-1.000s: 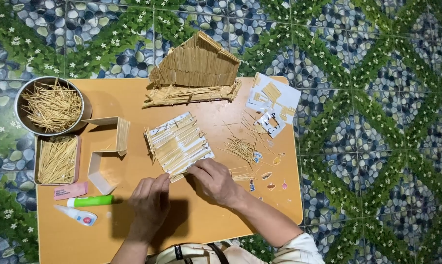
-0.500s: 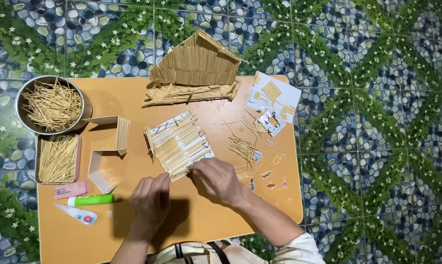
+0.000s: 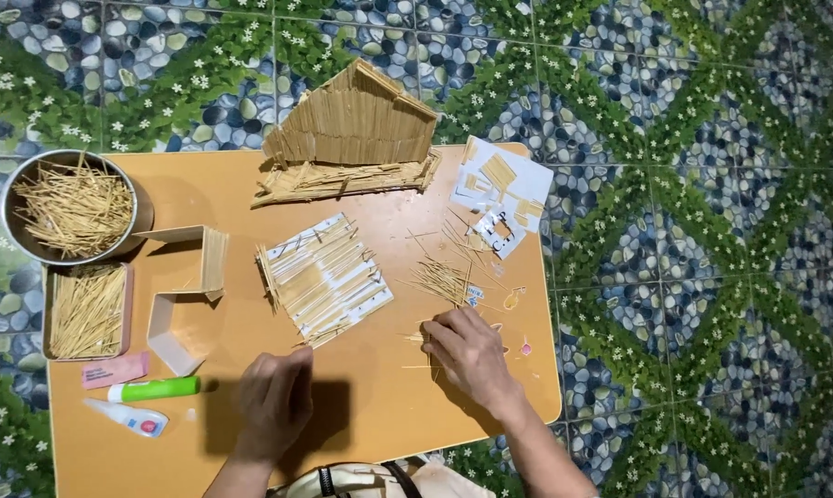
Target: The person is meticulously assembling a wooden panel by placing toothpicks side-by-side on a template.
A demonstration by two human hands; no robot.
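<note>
A flat panel of glued toothpicks on white card [image 3: 324,277] lies in the middle of the orange table [image 3: 204,194]. My left hand [image 3: 273,401] rests flat on the table just below the panel's lower corner, fingers apart. My right hand [image 3: 467,350] lies to the right of the panel, its fingertips at a few loose toothpicks [image 3: 414,337] beside a scattered pile of toothpicks [image 3: 444,277]. Whether its fingers pinch a stick I cannot tell.
A toothpick house [image 3: 352,134] stands at the table's far edge. A metal bowl [image 3: 20,194] and a tray [image 3: 86,312] of toothpicks are at left, with a folded card wall [image 3: 190,290], a green glue stick [image 3: 153,389], a glue tube [image 3: 126,417] and paper cut-outs [image 3: 499,194].
My right hand has slid to the right, away from the panel's lower edge to the loose toothpicks. My left hand has stayed put.
</note>
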